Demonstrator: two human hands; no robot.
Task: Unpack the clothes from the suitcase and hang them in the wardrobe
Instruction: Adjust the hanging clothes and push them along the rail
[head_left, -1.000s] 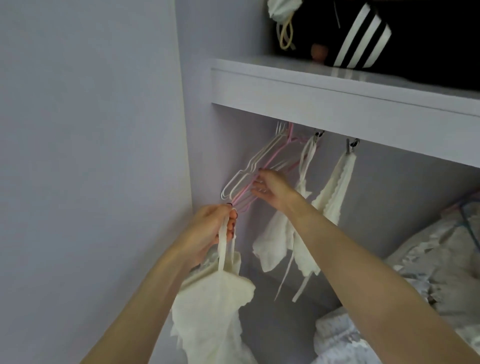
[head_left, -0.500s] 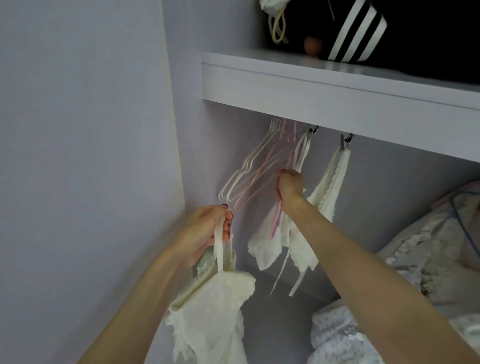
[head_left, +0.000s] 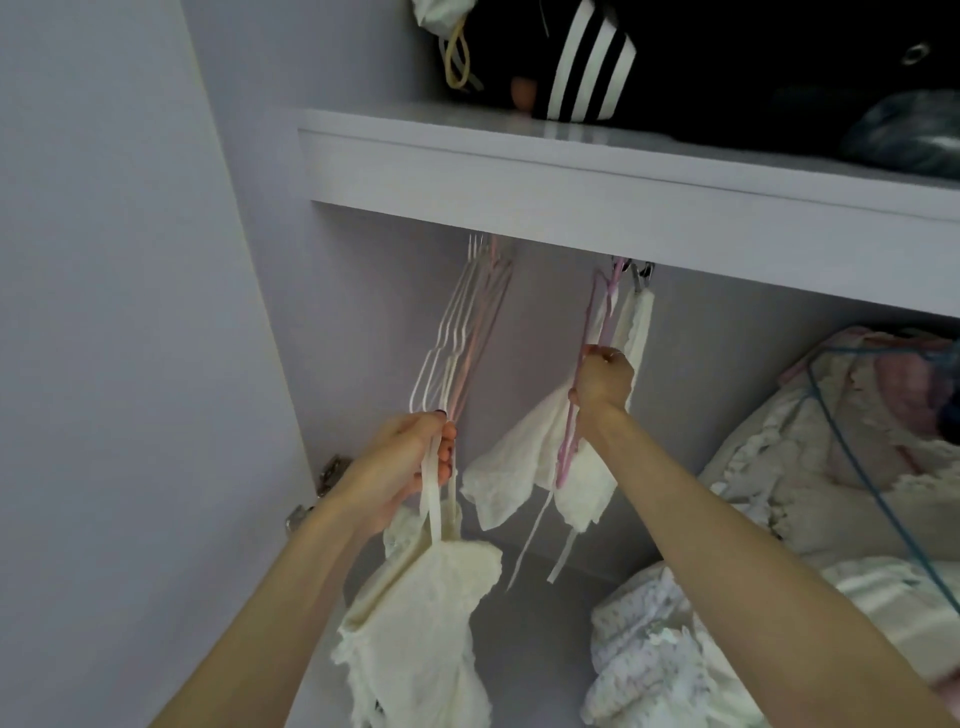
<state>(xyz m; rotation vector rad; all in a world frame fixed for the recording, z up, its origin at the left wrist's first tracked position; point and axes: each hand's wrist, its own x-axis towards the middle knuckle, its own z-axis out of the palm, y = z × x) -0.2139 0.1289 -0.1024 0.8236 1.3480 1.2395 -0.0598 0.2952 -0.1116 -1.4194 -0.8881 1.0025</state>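
Note:
My left hand (head_left: 410, 462) is shut on the straps of a cream lace garment (head_left: 421, 623) that dangles below it, inside the wardrobe. My right hand (head_left: 602, 379) grips a pink hanger (head_left: 582, 364) that hangs under the shelf, in front of two white lace pieces (head_left: 519, 467) clipped there. A bunch of empty white and pink hangers (head_left: 462, 338) hangs to the left, just above my left hand. The rail itself is hidden behind the shelf edge.
A white shelf (head_left: 571, 171) spans above, holding a black bag with white stripes (head_left: 597, 57). The wardrobe side wall and door (head_left: 130, 312) stand at left. Piled lace clothes (head_left: 810, 467) with a blue hanger (head_left: 862, 467) fill the lower right.
My right hand pulled one pink hanger out of the bunch and moved it right, next to the clipped white pieces. My left hand stayed put with the garment.

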